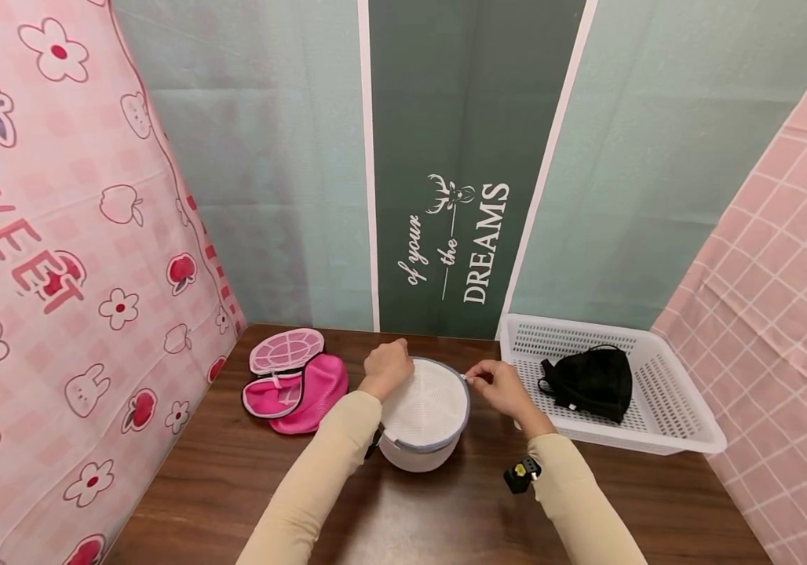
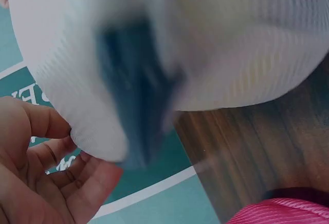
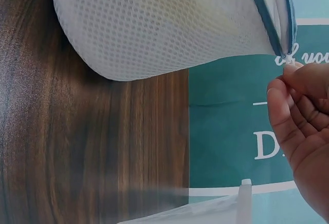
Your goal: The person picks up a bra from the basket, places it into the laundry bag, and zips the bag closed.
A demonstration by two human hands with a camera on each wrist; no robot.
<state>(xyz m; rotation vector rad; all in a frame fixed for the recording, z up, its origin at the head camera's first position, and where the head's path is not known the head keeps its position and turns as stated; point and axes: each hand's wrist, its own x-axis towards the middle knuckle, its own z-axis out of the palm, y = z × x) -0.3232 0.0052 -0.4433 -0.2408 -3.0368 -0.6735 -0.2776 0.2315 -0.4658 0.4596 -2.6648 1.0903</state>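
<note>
A round white mesh laundry bag [image 1: 423, 404] with a blue-grey zipper edge stands on the wooden table, its lid lying over the top. My left hand [image 1: 388, 369] grips the bag's far left edge; in the left wrist view its thumb and fingers pinch the white mesh [image 2: 97, 139]. At the right side of the rim, my right hand [image 1: 502, 386] pinches the zipper's small pull between thumb and index finger. Close up in the right wrist view, the blue zipper tape [image 3: 272, 26] runs down to those fingertips. Something pale yellow shows faintly through the mesh [image 3: 169, 34].
To the left lies a pink mesh-topped bag [image 1: 319, 392] with its round lid [image 1: 286, 351] folded back. A white plastic basket [image 1: 686, 392] on the right holds a black bag [image 1: 594, 382]. Printed cloths hang behind and on both sides of the table [image 1: 439, 518].
</note>
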